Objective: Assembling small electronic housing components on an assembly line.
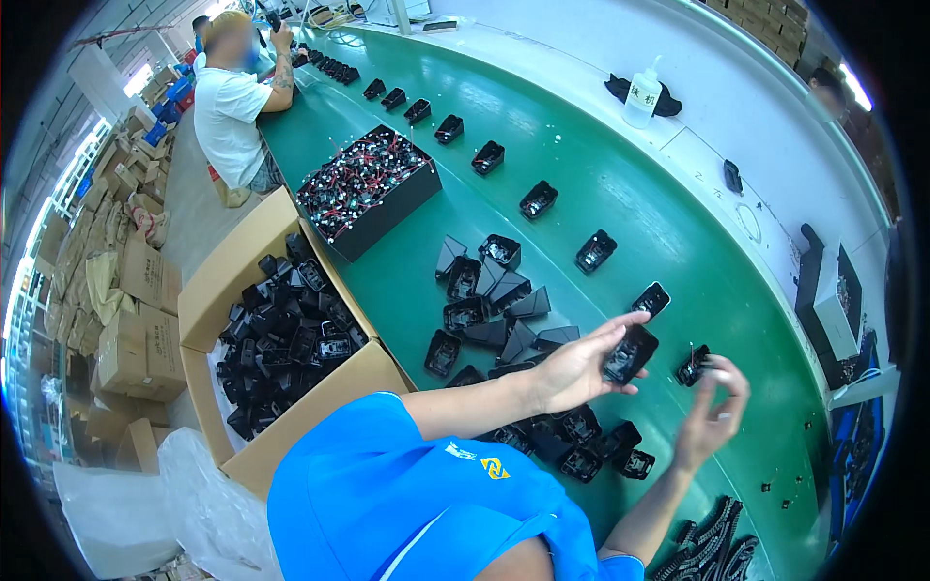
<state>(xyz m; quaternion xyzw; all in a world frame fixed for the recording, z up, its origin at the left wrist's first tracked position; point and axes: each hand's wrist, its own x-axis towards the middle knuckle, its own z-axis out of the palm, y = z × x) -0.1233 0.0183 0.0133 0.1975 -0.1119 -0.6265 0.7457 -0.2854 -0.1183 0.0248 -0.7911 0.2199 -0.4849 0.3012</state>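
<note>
My left hand [581,373] holds a black plastic housing [630,354], its thumb along the upper edge and fingers underneath. To the right, my right hand [715,412] is raised with curled fingers and a gap between thumb and forefinger. Its fingertips come up to a small black piece with a bit of red on it [693,366]; whether they touch it is unclear. Beyond my hands, a spaced row of black housings, the closest one [650,300], runs up the green table [572,145]. A loose heap of housings [465,315] lies around and below my left forearm.
At left stands an open cardboard box [208,300] full of black housings. Behind it, a black box [397,208] holds small wired parts. A person [231,107] sits at the far left. Black strips [707,542] lie at the near right; a white bottle [642,95] stands far right.
</note>
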